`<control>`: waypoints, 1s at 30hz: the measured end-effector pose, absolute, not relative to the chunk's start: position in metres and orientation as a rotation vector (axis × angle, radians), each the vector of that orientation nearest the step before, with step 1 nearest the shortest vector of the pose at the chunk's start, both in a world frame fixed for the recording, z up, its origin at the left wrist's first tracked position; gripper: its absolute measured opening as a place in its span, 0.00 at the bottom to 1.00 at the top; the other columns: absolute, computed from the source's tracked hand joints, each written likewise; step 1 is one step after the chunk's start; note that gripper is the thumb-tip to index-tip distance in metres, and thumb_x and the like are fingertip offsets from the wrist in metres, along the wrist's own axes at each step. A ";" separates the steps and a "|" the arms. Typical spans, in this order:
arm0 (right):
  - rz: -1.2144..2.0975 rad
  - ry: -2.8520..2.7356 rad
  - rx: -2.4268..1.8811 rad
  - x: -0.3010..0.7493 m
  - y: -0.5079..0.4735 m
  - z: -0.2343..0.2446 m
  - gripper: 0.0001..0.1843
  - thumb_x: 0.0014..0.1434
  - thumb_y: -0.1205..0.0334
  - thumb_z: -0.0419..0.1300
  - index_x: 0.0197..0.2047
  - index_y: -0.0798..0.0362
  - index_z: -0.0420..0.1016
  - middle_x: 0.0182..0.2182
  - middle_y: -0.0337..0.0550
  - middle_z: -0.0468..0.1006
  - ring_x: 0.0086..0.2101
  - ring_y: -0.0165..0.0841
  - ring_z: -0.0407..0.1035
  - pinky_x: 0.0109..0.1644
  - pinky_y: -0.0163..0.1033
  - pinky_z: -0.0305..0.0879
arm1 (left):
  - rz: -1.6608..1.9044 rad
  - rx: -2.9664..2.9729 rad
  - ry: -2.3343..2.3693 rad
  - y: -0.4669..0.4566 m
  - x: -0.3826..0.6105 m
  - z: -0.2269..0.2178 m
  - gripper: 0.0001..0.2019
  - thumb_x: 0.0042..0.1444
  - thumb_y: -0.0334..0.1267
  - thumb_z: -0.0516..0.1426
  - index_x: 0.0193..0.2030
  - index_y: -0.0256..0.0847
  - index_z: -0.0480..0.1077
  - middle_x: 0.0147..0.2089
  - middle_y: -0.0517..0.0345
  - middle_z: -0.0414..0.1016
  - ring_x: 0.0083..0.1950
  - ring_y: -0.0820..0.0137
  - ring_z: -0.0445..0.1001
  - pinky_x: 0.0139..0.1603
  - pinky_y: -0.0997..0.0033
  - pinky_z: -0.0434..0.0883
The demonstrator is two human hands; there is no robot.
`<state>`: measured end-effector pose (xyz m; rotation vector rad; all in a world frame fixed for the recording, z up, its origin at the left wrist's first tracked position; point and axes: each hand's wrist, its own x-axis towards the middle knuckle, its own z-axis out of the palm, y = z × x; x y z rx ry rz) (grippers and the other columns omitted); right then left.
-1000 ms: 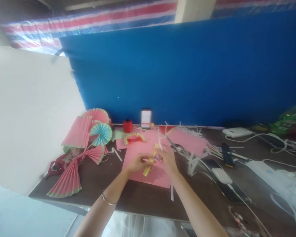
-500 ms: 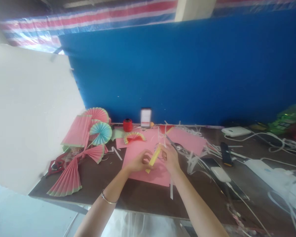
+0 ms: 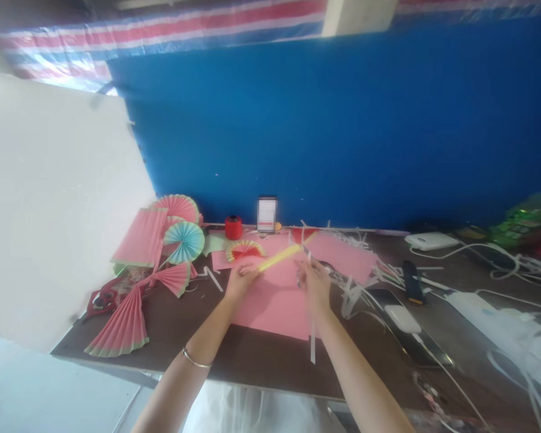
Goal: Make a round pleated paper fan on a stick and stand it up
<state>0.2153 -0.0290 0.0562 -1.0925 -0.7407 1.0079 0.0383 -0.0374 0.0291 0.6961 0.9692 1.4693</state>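
Observation:
My left hand (image 3: 243, 281) is closed on one end of a narrow yellow folded paper strip (image 3: 279, 257). The strip slants up to the right over a large pink paper sheet (image 3: 270, 307). My right hand (image 3: 314, 279) is just below the far end of the strip, apart from it, with its fingers bent together. Something thin and pale shows at those fingertips, too blurred to name. Behind the strip lies a small red fan with yellow edges (image 3: 246, 250). A white paper strip (image 3: 313, 346) hangs down by my right wrist.
Pleated pink fans (image 3: 121, 325) and a blue one (image 3: 184, 242) lie at the left. A red spool (image 3: 233, 228) and a phone (image 3: 267, 214) stand at the back. White scraps (image 3: 352, 297), a tablet-like device (image 3: 426, 346) and cables (image 3: 487, 246) fill the right.
The yellow strip has swung to a flatter slant and moved away from me. My left hand has moved left and up with it; my right hand has come off the strip.

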 end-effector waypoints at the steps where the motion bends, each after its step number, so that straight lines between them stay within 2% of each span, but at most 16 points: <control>1: 0.948 -0.742 -1.119 0.216 -0.029 0.057 0.29 0.38 0.40 0.66 0.37 0.52 0.67 0.17 0.32 0.69 0.17 0.26 0.61 0.19 0.31 0.51 | 1.516 0.665 0.976 -0.036 0.038 0.028 0.25 0.38 0.37 0.68 0.42 0.36 0.63 0.28 0.58 0.75 0.33 0.67 0.78 0.41 0.65 0.74; 5: 0.669 -0.914 -1.249 0.219 -0.034 0.065 0.26 0.45 0.40 0.61 0.37 0.54 0.69 0.21 0.39 0.74 0.21 0.29 0.64 0.25 0.34 0.57 | 1.619 0.676 1.031 -0.033 0.035 0.023 0.29 0.41 0.33 0.65 0.49 0.40 0.57 0.31 0.61 0.74 0.35 0.69 0.77 0.42 0.66 0.74; 8: 0.544 -1.143 -1.302 0.218 -0.039 0.069 0.22 0.48 0.44 0.60 0.40 0.52 0.72 0.30 0.45 0.77 0.27 0.34 0.68 0.31 0.38 0.60 | 1.652 0.746 1.069 -0.033 0.035 0.022 0.25 0.42 0.32 0.63 0.47 0.41 0.58 0.37 0.59 0.72 0.37 0.71 0.76 0.42 0.68 0.73; 11: 0.481 -1.346 -1.301 0.215 -0.042 0.066 0.16 0.52 0.48 0.58 0.39 0.49 0.75 0.37 0.45 0.78 0.36 0.39 0.70 0.38 0.40 0.62 | 1.685 0.778 1.083 -0.035 0.035 0.026 0.23 0.42 0.33 0.63 0.45 0.41 0.58 0.36 0.62 0.70 0.36 0.74 0.75 0.43 0.68 0.73; 17: 0.308 -1.791 -1.294 0.207 -0.043 0.058 0.12 0.54 0.53 0.54 0.29 0.48 0.75 0.34 0.43 0.74 0.38 0.39 0.67 0.40 0.42 0.61 | 1.694 0.798 1.023 -0.037 0.035 0.030 0.26 0.40 0.37 0.65 0.44 0.41 0.56 0.30 0.64 0.72 0.33 0.72 0.75 0.43 0.65 0.72; 21: 0.271 -1.898 -1.319 0.203 -0.045 0.057 0.13 0.56 0.54 0.52 0.30 0.47 0.75 0.32 0.43 0.73 0.38 0.38 0.67 0.42 0.42 0.61 | 1.704 0.885 1.001 -0.037 0.038 0.030 0.25 0.41 0.38 0.65 0.43 0.41 0.57 0.31 0.61 0.74 0.35 0.71 0.76 0.42 0.66 0.72; 25: 0.262 -1.796 -1.449 0.202 -0.045 0.054 0.14 0.55 0.51 0.52 0.30 0.48 0.76 0.36 0.45 0.72 0.41 0.41 0.65 0.44 0.45 0.61 | 1.743 0.949 1.067 -0.038 0.042 0.033 0.21 0.41 0.37 0.64 0.40 0.39 0.60 0.32 0.58 0.74 0.36 0.69 0.76 0.43 0.66 0.72; 30: 0.249 -1.723 -1.399 0.199 -0.049 0.056 0.15 0.55 0.50 0.53 0.32 0.48 0.77 0.40 0.48 0.73 0.52 0.46 0.58 0.53 0.51 0.54 | 1.710 0.977 1.109 -0.042 0.044 0.035 0.19 0.42 0.37 0.64 0.40 0.39 0.61 0.37 0.54 0.75 0.39 0.67 0.76 0.43 0.65 0.72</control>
